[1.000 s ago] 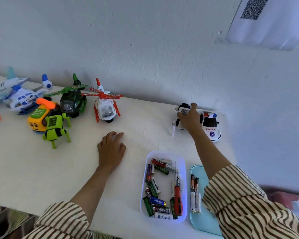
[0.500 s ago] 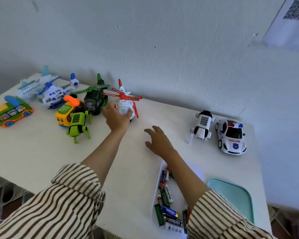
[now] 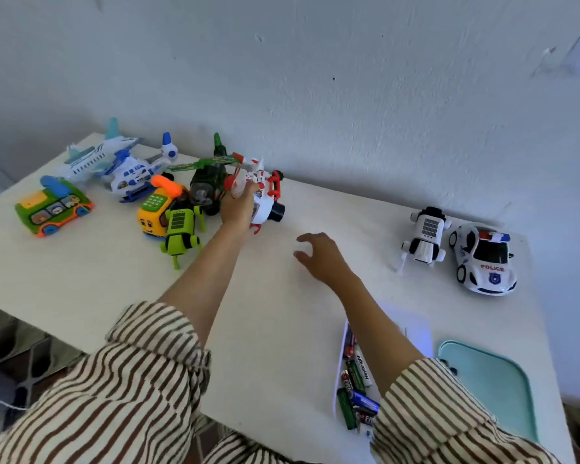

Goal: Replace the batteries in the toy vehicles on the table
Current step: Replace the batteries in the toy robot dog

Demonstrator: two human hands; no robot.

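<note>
My left hand grips the white and red toy helicopter and holds it tilted on its side, lifted off the white table. My right hand hovers over the table's middle, fingers spread, holding nothing. A white tray with several batteries lies under my right forearm. A white robot toy and a white police car stand at the right. A green helicopter, a green dog toy and a yellow phone toy crowd just left of my left hand.
A blue and white helicopter, a white plane and a green bus toy stand at the back left. A teal tray lies at the front right. The wall runs along the table's far edge.
My left hand has closed on the white and red helicopter and tipped it over, up off the table. My right hand stays spread near the middle. The camera has swung slightly left.
</note>
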